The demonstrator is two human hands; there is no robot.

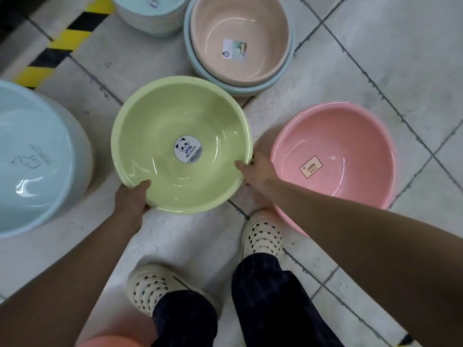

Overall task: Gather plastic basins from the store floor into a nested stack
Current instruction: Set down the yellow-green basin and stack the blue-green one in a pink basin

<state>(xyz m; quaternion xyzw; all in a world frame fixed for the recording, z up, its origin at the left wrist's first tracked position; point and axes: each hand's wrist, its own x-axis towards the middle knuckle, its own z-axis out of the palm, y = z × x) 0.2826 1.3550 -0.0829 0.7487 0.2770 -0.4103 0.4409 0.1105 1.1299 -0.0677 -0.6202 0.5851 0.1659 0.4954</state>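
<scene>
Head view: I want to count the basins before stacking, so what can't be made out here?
- Stack under the beige basin: only blue rims show; count hidden.
- Upturned pile: cut by the top edge.
- Large blue basin: cut by the left edge.
- Pink basin: near rim hidden by the right hand and forearm.
- Green basin: small label print unreadable.

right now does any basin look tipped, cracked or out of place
Only the pink basin looks tilted, leaning on its side by the person's right shoe. The green basin is level in both hands; no cracks or spills show.
</scene>
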